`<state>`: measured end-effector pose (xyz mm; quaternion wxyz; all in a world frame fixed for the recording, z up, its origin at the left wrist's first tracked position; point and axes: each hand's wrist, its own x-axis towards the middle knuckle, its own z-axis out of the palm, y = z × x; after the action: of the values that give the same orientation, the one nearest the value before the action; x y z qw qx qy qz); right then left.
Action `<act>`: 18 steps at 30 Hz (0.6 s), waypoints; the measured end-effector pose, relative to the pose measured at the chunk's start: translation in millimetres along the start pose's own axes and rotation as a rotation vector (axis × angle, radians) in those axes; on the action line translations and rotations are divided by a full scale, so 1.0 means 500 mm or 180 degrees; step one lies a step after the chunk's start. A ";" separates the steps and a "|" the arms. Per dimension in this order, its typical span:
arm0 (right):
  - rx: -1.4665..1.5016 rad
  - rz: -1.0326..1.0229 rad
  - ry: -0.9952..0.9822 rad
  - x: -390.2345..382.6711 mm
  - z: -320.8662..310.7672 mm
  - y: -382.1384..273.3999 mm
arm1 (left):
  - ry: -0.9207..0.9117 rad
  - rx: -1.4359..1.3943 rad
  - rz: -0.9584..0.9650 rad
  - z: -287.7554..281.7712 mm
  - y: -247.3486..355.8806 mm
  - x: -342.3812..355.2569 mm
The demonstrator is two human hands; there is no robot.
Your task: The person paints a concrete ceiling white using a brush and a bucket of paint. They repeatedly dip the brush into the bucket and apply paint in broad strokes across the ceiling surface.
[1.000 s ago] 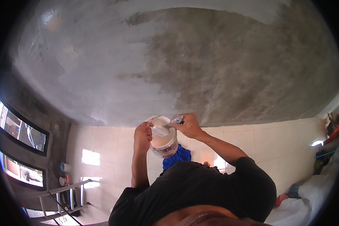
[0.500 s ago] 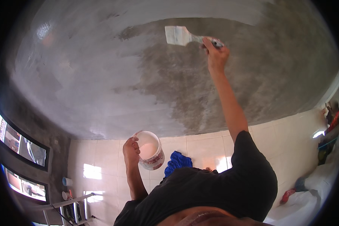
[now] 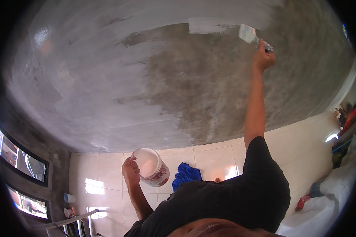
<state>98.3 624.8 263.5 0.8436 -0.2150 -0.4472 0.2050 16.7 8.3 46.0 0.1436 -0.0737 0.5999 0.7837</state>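
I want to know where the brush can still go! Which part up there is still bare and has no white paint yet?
Bare grey patch: right of the white-painted ceiling, below the fresh white stroke, around the raised right hand with the paintbrush. Crowded: low down, by the left hand, paint bucket and blue cloth.

Your right arm stretches straight up, right hand [image 3: 263, 59] clenched in a fist overhead. Your left arm bends at the elbow, left hand [image 3: 130, 170] gripping at chest height.
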 end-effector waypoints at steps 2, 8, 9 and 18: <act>-0.0164 -0.0616 -0.0011 -0.021 0.010 -0.019 | 0.0022 -0.0034 -0.0066 -0.001 -0.010 -0.002; -0.0863 -0.1688 -0.0157 -0.237 0.154 -0.140 | -0.0078 0.0021 -0.0041 -0.011 -0.019 -0.013; -0.0598 -0.1600 -0.0225 -0.276 0.181 -0.173 | -0.0121 -0.0006 -0.0034 -0.019 -0.020 -0.012; 0.1036 -0.1031 -0.1113 -0.588 0.346 -0.428 | 0.0061 0.0127 0.0049 -0.074 -0.019 -0.003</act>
<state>-166.4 321.1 272.3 0.7989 0.0360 -0.5757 0.1706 18.8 -25.0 27.8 0.1332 -0.0737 0.6173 0.7719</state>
